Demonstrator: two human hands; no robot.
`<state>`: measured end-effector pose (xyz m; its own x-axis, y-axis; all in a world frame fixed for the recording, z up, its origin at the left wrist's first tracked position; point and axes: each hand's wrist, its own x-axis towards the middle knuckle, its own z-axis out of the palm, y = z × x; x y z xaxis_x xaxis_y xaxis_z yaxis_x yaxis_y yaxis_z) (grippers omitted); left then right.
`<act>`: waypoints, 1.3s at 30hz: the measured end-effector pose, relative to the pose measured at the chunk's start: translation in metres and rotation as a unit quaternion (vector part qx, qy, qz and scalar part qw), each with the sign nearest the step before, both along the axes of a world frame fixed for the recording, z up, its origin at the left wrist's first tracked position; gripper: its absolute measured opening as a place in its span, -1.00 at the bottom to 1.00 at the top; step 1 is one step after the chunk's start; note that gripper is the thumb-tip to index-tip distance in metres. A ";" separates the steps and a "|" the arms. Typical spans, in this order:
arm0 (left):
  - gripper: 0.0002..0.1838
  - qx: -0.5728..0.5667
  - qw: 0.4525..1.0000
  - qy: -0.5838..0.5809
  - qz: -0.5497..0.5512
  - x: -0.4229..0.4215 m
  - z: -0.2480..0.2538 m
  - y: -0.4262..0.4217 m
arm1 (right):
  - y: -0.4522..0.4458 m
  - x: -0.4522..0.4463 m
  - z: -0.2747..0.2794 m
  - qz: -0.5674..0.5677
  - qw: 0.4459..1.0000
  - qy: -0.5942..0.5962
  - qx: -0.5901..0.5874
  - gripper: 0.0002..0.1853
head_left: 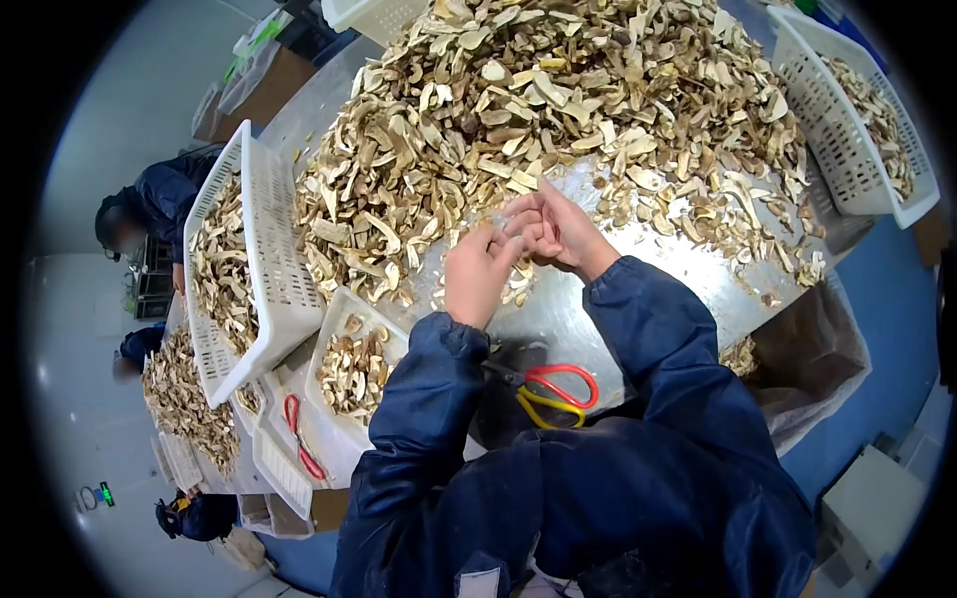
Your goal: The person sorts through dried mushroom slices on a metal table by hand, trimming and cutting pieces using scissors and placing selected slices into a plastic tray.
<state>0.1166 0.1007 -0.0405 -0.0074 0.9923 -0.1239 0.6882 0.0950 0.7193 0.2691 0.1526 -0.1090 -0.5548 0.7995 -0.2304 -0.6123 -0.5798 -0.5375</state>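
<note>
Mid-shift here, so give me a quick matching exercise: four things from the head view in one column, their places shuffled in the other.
1. Scissors with red and yellow handles
2. Large heap of tan slices
3. Small shallow white tray
4. Translucent plastic liner

A. Right of the right dark blue sleeve
B. Between both forearms, near the torso
C. Beyond the left hand and right hand
D. Left of the left forearm

Pairs: 1-B, 2-C, 3-D, 4-A
</note>
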 end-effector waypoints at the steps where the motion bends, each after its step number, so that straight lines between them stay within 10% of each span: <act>1: -0.70 0.015 0.999 0.035 -0.008 0.002 -0.004 0.000 | 0.003 0.001 -0.009 -0.005 1.000 0.005 0.003 -0.50; 6: -0.71 0.144 0.980 0.128 -0.047 0.003 -0.052 -0.009 | 0.009 0.008 -0.021 -0.033 0.999 0.002 0.041 -0.64; 11: -0.78 -0.014 0.999 -0.024 -0.033 -0.022 -0.053 -0.007 | 0.011 0.009 -0.017 -0.071 0.991 -0.075 0.084 -0.78; 14: -0.79 -0.179 0.935 -0.304 0.025 -0.031 -0.051 -0.009 | 0.005 0.006 -0.008 -0.027 0.987 -0.127 0.100 -0.78; 18: -0.75 -0.164 0.923 -0.347 0.039 -0.030 -0.048 -0.013 | -0.004 -0.001 -0.001 0.036 0.964 -0.208 0.165 -0.81; 21: -0.76 -0.002 0.993 -0.115 0.032 -0.022 -0.044 -0.018 | -0.007 -0.004 0.007 0.057 0.929 -0.281 0.232 -0.85; 31: -0.76 0.060 0.996 -0.010 -0.070 -0.002 -0.042 -0.013 | 0.016 0.027 -0.008 -0.092 0.993 0.054 0.042 -0.71; 39: -0.78 0.050 0.993 0.073 -0.072 0.017 -0.047 -0.003 | 0.014 0.021 -0.013 -0.073 0.990 -0.073 0.092 -0.68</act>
